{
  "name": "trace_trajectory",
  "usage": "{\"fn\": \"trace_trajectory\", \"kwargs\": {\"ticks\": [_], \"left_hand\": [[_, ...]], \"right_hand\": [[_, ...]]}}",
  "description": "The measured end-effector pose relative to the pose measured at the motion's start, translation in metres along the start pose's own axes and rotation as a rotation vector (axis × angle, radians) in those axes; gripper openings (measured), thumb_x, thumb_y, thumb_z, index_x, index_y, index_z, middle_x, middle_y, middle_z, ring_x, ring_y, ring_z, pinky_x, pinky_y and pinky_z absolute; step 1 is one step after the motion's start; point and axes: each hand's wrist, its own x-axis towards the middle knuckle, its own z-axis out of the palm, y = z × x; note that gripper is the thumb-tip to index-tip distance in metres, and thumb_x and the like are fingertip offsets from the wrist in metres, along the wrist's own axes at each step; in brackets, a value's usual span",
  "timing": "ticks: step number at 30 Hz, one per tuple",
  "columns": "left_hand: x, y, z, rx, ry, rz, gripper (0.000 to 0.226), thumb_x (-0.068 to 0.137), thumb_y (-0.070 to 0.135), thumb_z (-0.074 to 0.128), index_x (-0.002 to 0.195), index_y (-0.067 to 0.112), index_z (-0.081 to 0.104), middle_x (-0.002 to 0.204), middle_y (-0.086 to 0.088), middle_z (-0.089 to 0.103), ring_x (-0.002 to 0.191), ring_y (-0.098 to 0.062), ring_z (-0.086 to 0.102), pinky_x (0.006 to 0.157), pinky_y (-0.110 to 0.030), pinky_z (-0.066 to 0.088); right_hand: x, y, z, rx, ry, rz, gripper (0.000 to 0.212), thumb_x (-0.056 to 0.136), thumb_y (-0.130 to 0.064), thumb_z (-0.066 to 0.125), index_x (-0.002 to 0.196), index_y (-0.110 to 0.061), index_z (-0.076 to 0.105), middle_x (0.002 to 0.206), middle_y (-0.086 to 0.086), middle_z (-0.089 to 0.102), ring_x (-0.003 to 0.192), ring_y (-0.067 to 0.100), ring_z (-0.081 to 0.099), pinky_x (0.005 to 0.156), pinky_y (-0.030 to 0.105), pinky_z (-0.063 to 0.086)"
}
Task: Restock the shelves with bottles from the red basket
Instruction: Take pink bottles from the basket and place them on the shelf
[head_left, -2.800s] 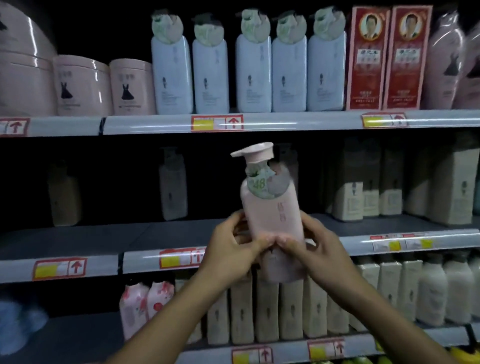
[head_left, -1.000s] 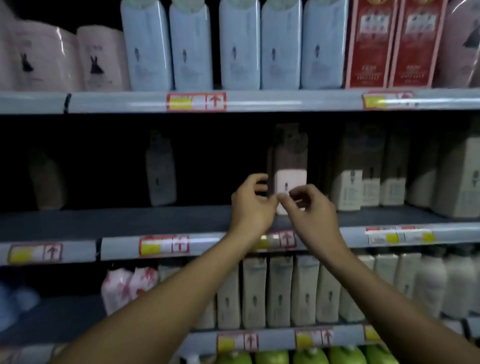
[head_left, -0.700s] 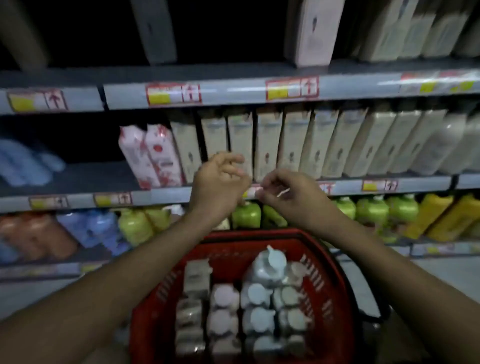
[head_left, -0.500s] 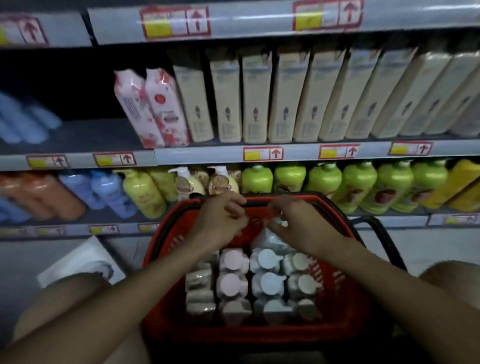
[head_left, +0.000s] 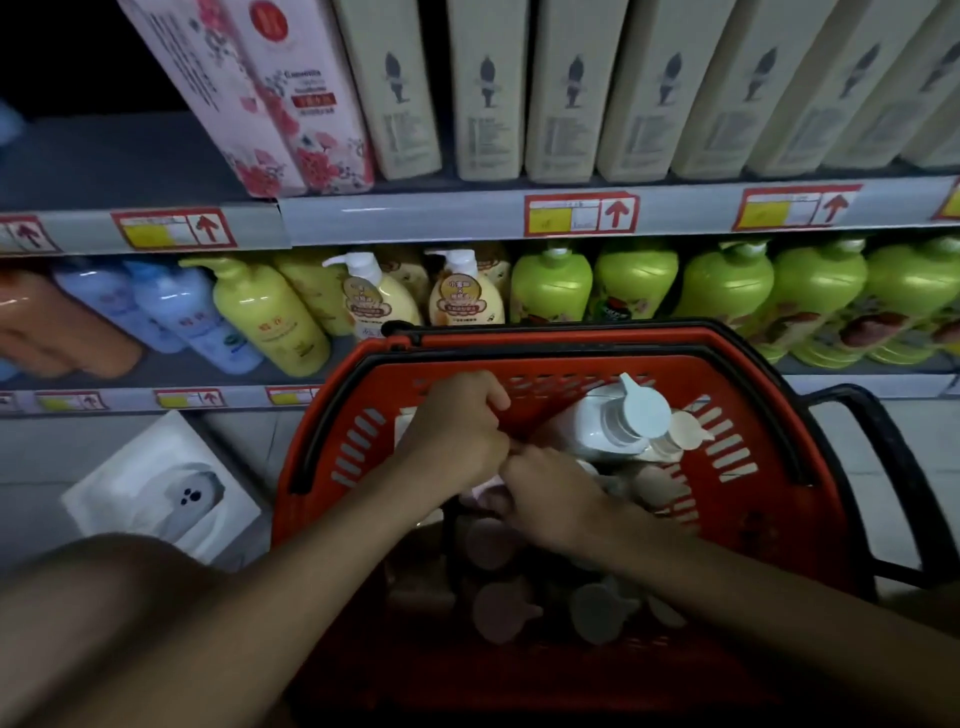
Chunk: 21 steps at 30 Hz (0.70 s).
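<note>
Both hands are down inside the red basket (head_left: 769, 499), which sits in front of the shelves. The left hand (head_left: 457, 431) is curled into a fist over the left-centre of the basket, its knuckles toward the far wall; its grip is clenched, but what it closes on is hidden under the hand, so I cannot tell whether it holds anything. The right hand (head_left: 550, 499) lies just beside it, touching at the fingertips, palm down among the bottle tops; its fingers are bent under and its grip cannot be told either.

The basket is packed with bottles (head_left: 498, 608) standing upright, seen from above as rounded pinkish and grey caps in dim light. One white pump bottle (head_left: 602, 426) lies tilted on top of them at the far right of the basket, its pump head pointing toward the camera.

Behind the basket, the lower shelf (head_left: 78, 400) carries green bottles (head_left: 727, 286) on the right, two cream pump bottles (head_left: 462, 296) in the middle, then a yellow bottle (head_left: 270, 322), blue ones and an orange one to the left. The shelf above (head_left: 415, 213) holds a row of tall beige boxes (head_left: 488, 88) and two pink floral boxes (head_left: 280, 98) at the left end. A white packet (head_left: 156, 483) lies on the floor left of the basket.
</note>
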Motion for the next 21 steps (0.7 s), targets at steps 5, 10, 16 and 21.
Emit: {"fn": "trace_trajectory", "kwargs": {"ticks": [5,10,16,21], "left_hand": [[-0.004,-0.008,-0.002,-0.038,0.039,0.032,0.025,0.088,0.002,0.06,0.094,0.026,0.064,0.086,0.0,0.072,0.076,-0.02,0.072,0.076,-0.042,0.062],[-0.014,-0.007,-0.004,-0.074,0.116,0.121,0.028,0.091,0.0,0.055,0.091,0.027,0.063,0.083,0.005,0.068,0.073,-0.019,0.071,0.073,-0.043,0.062],[-0.021,-0.009,-0.018,-0.084,0.203,0.235,0.032,0.09,-0.003,0.055,0.108,0.021,0.065,0.1,0.005,0.068,0.089,-0.009,0.064,0.075,-0.013,0.048],[-0.026,-0.015,-0.024,-0.167,0.232,0.217,0.039,0.086,0.0,0.056,0.12,0.017,0.061,0.111,0.003,0.066,0.099,-0.012,0.063,0.08,-0.016,0.048]], "right_hand": [[0.005,0.005,-0.003,-0.295,-0.025,-0.202,0.038,0.092,-0.038,0.058,0.126,-0.019,0.058,0.133,0.009,0.055,0.103,0.032,0.066,0.08,0.042,0.053],[0.002,0.006,-0.003,-0.435,-0.014,-0.219,0.052,0.087,-0.032,0.063,0.135,-0.021,0.047,0.124,0.005,0.062,0.1,0.028,0.067,0.071,0.038,0.041],[-0.005,0.006,-0.025,-0.326,0.104,-0.196,0.043,0.084,-0.042,0.059,0.122,-0.024,0.054,0.116,0.002,0.064,0.105,0.028,0.063,0.077,0.038,0.049],[-0.011,-0.003,-0.073,-0.198,0.266,-0.141,0.044,0.076,-0.056,0.058,0.115,-0.036,0.059,0.108,-0.007,0.072,0.099,0.026,0.068,0.074,0.034,0.052]]}}
